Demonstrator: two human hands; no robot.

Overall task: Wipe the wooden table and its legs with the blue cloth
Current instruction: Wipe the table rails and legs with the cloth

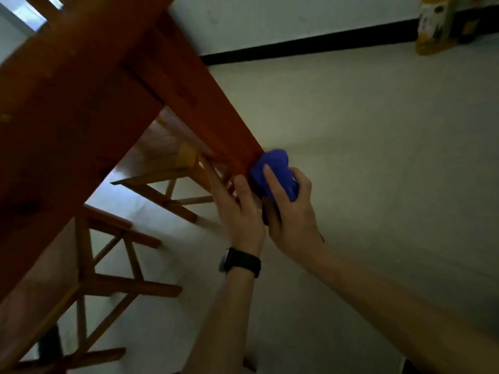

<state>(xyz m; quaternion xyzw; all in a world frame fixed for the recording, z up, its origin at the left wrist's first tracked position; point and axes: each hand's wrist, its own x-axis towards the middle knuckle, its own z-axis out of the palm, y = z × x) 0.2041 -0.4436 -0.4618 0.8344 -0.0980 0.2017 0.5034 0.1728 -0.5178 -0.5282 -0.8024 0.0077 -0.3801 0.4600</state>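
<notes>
No text, number or brand can be read anywhere in the view. The yellow package [432, 25] standing on the floor by the far wall carries printed patches of dark and pale colour, but they are too blurred to make out as letters or a logo. The wristwatch [226, 261] strapped just behind the left hand [240, 211] turns a dark face to the camera, with no digits or markings legible on it.
</notes>
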